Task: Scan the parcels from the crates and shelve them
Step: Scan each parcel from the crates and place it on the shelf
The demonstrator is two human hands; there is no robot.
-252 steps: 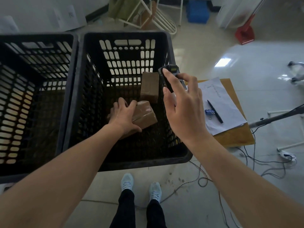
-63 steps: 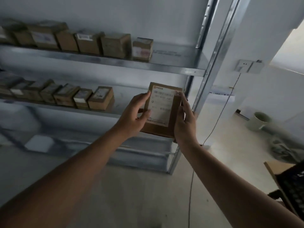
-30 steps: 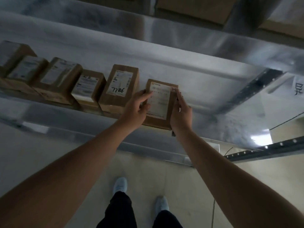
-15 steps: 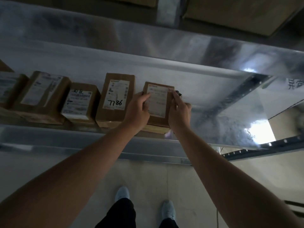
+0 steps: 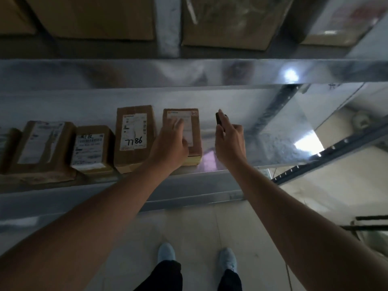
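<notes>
Left grip (image 5: 171,141): the hand lies on top of the newly shelved parcel (image 5: 194,131), fingers fairly straight and spread over its white label, pressing rather than curling round it. Right grip (image 5: 230,139): the hand hovers just beside the parcel's right edge, apart from it, with the fingers raised and a small dark scanner (image 5: 219,119) showing at the forefinger; how it is fastened or held cannot be told.

Parcel: a brown carton lying flat on the metal shelf (image 5: 273,141), label upward, last on the right in a row of cartons. Just to its left lies a longer carton (image 5: 134,137) whose label bears the handwritten number 7786; the two stand side by side, and the left hand covers much of the gap between them. Further left come a shorter carton (image 5: 92,150) with a printed label, then a broad one (image 5: 42,145) with a pale label, and a further box cut off by the picture's edge.

Upper shelf (image 5: 189,70): its bright metal lip crosses the whole view, with large cartons (image 5: 226,22) resting on it.

Below: pale tiled floor (image 5: 315,194), dark trouser legs and two light shoes (image 5: 165,252).
</notes>
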